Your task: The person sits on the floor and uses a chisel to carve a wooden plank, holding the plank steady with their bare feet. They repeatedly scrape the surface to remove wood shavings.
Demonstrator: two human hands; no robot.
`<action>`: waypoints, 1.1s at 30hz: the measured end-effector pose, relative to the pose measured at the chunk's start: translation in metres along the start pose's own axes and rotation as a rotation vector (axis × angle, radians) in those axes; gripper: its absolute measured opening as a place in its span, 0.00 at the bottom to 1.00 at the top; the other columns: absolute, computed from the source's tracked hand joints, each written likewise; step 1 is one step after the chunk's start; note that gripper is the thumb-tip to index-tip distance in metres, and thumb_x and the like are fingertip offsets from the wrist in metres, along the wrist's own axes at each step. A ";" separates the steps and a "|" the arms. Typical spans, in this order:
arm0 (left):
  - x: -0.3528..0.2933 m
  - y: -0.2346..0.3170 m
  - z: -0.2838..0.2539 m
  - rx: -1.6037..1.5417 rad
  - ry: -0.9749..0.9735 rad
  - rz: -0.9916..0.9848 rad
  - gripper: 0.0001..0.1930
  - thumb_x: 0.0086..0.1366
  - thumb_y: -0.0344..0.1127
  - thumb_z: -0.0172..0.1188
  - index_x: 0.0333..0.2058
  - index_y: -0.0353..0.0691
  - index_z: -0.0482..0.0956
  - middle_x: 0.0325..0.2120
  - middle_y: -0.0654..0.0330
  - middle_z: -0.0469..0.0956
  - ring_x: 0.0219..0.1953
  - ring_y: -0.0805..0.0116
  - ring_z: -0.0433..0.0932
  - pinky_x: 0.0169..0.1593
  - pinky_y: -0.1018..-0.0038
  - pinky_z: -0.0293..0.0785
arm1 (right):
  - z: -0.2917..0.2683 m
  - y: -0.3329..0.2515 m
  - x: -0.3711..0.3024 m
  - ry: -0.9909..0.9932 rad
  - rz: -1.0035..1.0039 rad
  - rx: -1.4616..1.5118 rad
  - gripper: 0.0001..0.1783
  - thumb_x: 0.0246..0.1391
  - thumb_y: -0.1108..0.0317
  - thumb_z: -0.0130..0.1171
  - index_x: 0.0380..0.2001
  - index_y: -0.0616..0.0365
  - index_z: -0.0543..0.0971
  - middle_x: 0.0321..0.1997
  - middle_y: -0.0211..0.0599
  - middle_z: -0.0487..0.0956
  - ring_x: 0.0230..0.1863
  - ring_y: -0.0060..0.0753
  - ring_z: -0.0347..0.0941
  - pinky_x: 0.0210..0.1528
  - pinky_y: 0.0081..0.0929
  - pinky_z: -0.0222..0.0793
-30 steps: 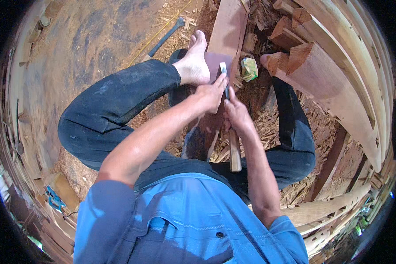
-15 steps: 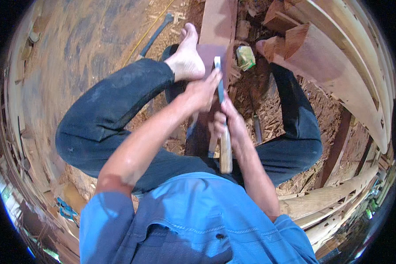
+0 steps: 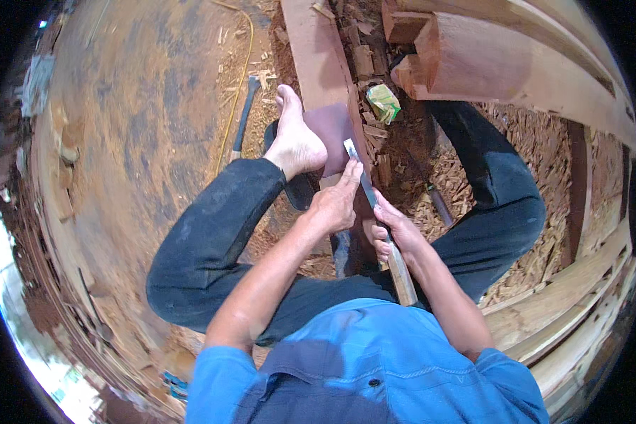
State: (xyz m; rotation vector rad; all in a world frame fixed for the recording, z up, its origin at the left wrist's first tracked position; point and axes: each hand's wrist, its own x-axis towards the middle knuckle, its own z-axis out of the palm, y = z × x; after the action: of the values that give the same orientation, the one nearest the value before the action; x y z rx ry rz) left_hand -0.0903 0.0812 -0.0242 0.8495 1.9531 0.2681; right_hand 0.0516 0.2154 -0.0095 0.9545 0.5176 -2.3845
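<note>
A chisel (image 3: 369,189) with a flat steel blade and a long wooden handle slants across the middle, its tip away from me. My left hand (image 3: 336,205) presses its outstretched fingers together on the blade just behind the tip. My right hand (image 3: 398,230) is wrapped round the chisel where blade meets handle; the handle's butt points back at my shirt. Under the tip is a dark reddish sheet (image 3: 328,131), which looks like sandpaper, on a wooden plank (image 3: 318,53). My bare left foot (image 3: 297,145) rests at the sheet's left edge.
An axe-like tool (image 3: 246,116) and a yellow cord (image 3: 249,49) lie left of the plank. Right of it are a green-and-yellow packet (image 3: 383,104), a dark-handled tool (image 3: 439,205) and wood chips (image 3: 519,261). Large shaped timbers (image 3: 502,63) crowd the right side.
The whole view has shifted. The chisel has turned so its handle lies further right, and its tip has come slightly nearer me along the sheet. Both hands keep their hold.
</note>
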 end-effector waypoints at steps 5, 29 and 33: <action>0.035 -0.013 -0.034 0.117 0.215 0.051 0.49 0.52 0.28 0.58 0.70 0.33 0.42 0.71 0.39 0.46 0.54 0.41 0.75 0.55 0.56 0.75 | 0.013 -0.040 0.033 0.104 -0.015 -0.115 0.30 0.70 0.57 0.42 0.72 0.24 0.51 0.19 0.16 0.61 0.13 0.17 0.57 0.12 0.24 0.61; 0.045 -0.037 -0.022 0.276 0.328 0.169 0.50 0.53 0.29 0.60 0.70 0.31 0.39 0.72 0.42 0.43 0.59 0.39 0.71 0.61 0.59 0.70 | 0.013 -0.045 0.032 0.060 -0.022 -0.139 0.31 0.70 0.58 0.44 0.72 0.24 0.51 0.18 0.17 0.60 0.13 0.16 0.56 0.15 0.20 0.60; 0.013 -0.040 0.040 0.315 0.325 0.296 0.53 0.51 0.30 0.62 0.71 0.31 0.38 0.72 0.39 0.40 0.61 0.40 0.69 0.60 0.59 0.72 | -0.012 -0.008 -0.009 0.036 -0.008 -0.205 0.32 0.71 0.59 0.40 0.74 0.27 0.47 0.19 0.18 0.60 0.13 0.16 0.58 0.12 0.21 0.60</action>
State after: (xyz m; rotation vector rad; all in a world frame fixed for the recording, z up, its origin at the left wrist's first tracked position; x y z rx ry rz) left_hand -0.0785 0.0542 -0.0737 1.3770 2.2015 0.2894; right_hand 0.0585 0.2306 -0.0096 0.9058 0.7644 -2.2724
